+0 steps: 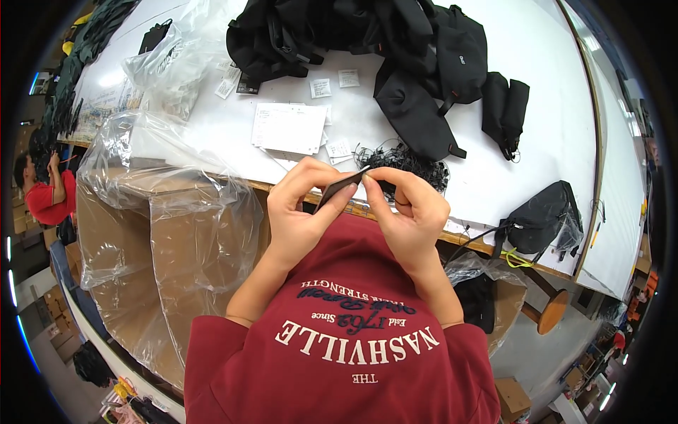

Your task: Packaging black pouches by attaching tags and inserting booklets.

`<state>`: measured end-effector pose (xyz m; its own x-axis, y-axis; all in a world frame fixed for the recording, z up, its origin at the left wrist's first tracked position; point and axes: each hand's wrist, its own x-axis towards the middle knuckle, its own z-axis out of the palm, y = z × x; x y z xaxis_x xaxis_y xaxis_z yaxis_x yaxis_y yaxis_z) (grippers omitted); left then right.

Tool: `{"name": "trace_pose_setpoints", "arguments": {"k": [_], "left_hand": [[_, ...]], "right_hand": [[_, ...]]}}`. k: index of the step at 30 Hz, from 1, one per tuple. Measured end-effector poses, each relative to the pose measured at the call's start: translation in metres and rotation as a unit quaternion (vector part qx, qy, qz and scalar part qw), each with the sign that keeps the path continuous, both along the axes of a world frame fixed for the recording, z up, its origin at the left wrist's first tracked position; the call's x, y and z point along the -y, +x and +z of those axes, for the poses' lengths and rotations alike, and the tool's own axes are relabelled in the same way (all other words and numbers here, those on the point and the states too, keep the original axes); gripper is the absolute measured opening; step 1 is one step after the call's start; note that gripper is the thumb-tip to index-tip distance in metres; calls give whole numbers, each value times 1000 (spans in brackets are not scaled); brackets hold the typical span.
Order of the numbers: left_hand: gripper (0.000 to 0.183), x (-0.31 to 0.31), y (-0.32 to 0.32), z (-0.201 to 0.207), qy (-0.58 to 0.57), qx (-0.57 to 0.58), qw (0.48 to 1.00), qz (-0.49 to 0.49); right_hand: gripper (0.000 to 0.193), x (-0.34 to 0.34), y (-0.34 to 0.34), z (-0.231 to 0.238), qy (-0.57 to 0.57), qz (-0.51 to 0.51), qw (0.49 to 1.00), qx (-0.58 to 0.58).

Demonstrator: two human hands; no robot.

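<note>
Just past the table's near edge, my left hand [300, 201] is closed on a thin, flat black hang tag [337, 186], with the thumb along its near face. My right hand [411, 212] pinches the tag's upper right corner between thumb and forefinger. Whether a thin cord is also in that pinch is too small to tell. Right behind my hands lies a tangled heap of black tag strings [417, 168]. A stack of white printed sheets [289, 128] lies on the table beyond my left hand, with small white slips [338, 149] beside it.
Several black bags [417, 106] are piled at the back of the white table [544, 148]. A black pouch [506, 109] and another black bag [544, 219] lie to the right. A plastic-lined carton [120, 240] stands at left. A wooden stool [552, 311] is lower right; a person in red [51, 198] works far left.
</note>
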<state>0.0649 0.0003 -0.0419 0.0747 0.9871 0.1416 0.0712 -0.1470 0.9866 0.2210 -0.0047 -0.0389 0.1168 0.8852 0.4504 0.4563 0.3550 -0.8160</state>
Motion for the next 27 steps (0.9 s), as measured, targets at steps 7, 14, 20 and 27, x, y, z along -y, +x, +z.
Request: {"name": "trace_pose_setpoints", "arguments": {"k": [7,14,20,27], "left_hand": [[10,-11,-16,-9,-17,102,983,-149],[8,-18,-10,-21,-171,120,944,-257],[7,-21,0,-15,-134,99,946,-279],[5,-34,34,-10,13,-13,957,-290]], "right_hand": [[9,4,15,5,-187,99,959,-190],[9,5,23,-3,-211,135,959,-131],[12,6,30,-18,-220,207,905,-300],[15,4,62,-17,-350,243,820,-383]]}}
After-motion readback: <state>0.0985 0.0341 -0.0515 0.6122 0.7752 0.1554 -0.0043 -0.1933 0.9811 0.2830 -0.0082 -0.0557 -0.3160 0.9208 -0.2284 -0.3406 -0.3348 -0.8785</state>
